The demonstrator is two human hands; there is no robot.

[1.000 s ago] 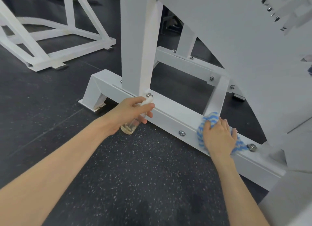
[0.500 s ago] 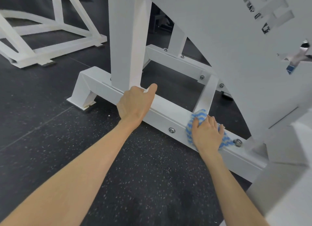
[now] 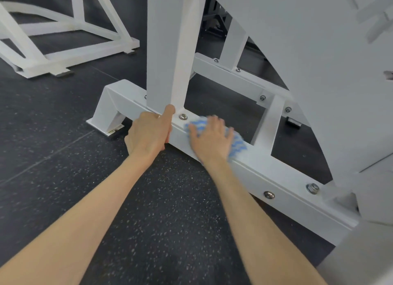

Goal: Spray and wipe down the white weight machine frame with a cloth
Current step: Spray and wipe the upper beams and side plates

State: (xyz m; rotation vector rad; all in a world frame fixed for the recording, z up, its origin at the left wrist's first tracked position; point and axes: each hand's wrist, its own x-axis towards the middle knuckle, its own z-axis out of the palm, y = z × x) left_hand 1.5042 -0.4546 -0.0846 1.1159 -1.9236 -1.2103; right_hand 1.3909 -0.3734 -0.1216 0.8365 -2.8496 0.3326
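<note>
Blue-striped cloth [image 3: 239, 147], soft and limp, pinned under the right hand's [image 3: 212, 142] flat, spread fingers [image 3: 215, 124] on the rigid frame [image 3: 280, 179]; left hand [image 3: 148, 136] curled, contents unseen.

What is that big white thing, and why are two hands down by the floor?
The camera sits on a person's head and looks down, so you see their own arms. The big white thing is a weight machine frame standing on a dark speckled floor. The right hand lies flat on a blue-and-white cloth, pressing it on the frame's low bar to wipe it. The left hand is curled beside the upright post; its grip hides whatever it may hold. Another white frame stands farther back on the left.
</note>
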